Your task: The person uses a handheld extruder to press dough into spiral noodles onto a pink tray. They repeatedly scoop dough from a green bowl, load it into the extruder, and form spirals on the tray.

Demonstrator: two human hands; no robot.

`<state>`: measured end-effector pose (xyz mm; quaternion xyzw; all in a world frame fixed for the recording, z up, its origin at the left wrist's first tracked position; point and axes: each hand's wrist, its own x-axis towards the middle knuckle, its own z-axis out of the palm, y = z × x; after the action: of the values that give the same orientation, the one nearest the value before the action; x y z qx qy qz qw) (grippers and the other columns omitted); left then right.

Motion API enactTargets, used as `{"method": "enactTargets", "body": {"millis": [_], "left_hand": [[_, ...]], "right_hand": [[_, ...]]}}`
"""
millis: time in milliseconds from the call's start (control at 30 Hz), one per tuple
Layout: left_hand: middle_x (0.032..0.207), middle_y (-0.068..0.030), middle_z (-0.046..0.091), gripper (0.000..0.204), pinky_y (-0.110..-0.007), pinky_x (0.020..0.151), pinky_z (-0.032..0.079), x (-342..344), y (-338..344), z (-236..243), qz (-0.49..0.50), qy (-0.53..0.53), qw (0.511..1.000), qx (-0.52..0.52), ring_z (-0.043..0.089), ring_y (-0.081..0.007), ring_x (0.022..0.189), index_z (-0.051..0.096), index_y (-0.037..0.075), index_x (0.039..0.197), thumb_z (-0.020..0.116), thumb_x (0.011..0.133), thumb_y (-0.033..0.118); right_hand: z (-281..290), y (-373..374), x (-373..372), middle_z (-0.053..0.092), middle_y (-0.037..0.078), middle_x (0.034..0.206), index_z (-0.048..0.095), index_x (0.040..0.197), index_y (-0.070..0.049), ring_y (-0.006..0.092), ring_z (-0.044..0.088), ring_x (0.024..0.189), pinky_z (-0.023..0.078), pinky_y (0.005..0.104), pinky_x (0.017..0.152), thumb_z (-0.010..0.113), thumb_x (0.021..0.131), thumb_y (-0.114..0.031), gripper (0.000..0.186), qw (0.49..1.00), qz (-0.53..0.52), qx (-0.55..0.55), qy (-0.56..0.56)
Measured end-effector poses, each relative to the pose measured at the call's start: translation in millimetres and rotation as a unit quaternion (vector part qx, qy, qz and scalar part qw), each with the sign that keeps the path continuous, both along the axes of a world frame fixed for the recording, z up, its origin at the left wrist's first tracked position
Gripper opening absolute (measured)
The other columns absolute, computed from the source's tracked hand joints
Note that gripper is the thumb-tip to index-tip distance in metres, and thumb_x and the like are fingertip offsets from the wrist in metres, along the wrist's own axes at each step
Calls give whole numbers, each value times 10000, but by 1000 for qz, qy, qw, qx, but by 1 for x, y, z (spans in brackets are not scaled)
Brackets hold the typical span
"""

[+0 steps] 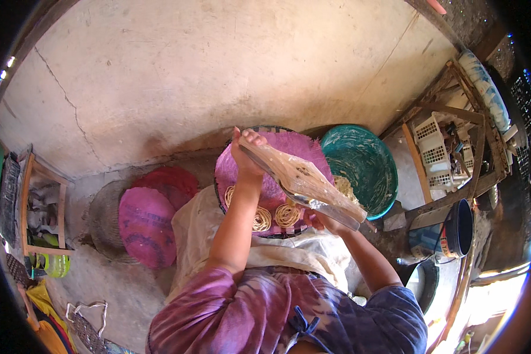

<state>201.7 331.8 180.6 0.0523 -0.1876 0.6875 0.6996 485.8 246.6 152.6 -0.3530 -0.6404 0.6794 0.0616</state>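
Much of what you work over is hidden: your forearms and the clear plastic bag of pale noodle nests (304, 183) cover the middle of the round basket lined with pink woven cloth (289, 154), and only part of its dark rim shows at the far side. Three coiled pale noodle nests (287, 215) peek out at the near edge of that basket, one half behind your left wrist. The bag's contents are hard to make out through the glare on the plastic. The fisheye rim cuts off the wooden shelf (41, 206) at far left and the wooden rack with white plastic crates (439, 150) at right.

Your left hand (246, 154) grips the far, upper end of the bag, fingers curled over it. Your right hand (324, 221) holds the near, lower end from beneath; it is mostly covered by the bag, yet the thumb and fingers close on the plastic. The bag stretches slanting between both hands, raised above the pink-lined basket.

Just right of the basket sits a round teal plastic basin (360, 165) with some noodles at its left edge. To the left on the floor lie a flat pink woven mat (146, 227) and a red one (171, 183) on a grey basket. A dark blue bucket (459, 227) stands at right.
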Motion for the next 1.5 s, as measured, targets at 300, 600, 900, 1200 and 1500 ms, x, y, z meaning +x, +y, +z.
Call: {"method": "enactTargets", "body": {"millis": [300,600,900,1200,1500], "left_hand": [[663,0,638,469,-346,613,476,-49,0,62,-1,107,989,102,642,-190,721,624,153,737,442,962,522],[700,-45,521,439,-353,661,429,-53,10,2,54,107,985,-125,511,-231,702,543,96,779,525,901,517],[678,17,541,390,-362,651,444,-49,4,28,78,114,981,-137,525,-175,656,547,154,764,474,921,503],[630,21,560,398,-392,637,447,-47,-6,17,76,146,974,-154,559,-194,628,574,160,727,426,925,471],[621,46,615,395,-357,615,452,-28,19,-24,6,12,1000,23,613,-164,607,599,182,693,412,967,397]], "right_hand": [[119,26,-18,613,129,1187,451,1383,-48,159,608,1016,511,267,867,327,982,-617,707,934,102,-296,171],[148,30,-52,616,131,1199,463,1361,43,222,594,1015,483,326,861,268,993,-618,781,981,30,-2,-191],[186,29,-56,613,67,741,655,962,8,144,553,652,441,316,570,355,968,-624,699,979,-8,16,-203],[175,25,-37,607,56,632,647,858,4,127,577,501,447,269,444,374,974,-602,675,983,-22,18,-183],[118,41,-34,656,196,823,500,1297,-18,212,635,547,546,315,511,283,880,-777,892,961,-86,-246,94]]}}
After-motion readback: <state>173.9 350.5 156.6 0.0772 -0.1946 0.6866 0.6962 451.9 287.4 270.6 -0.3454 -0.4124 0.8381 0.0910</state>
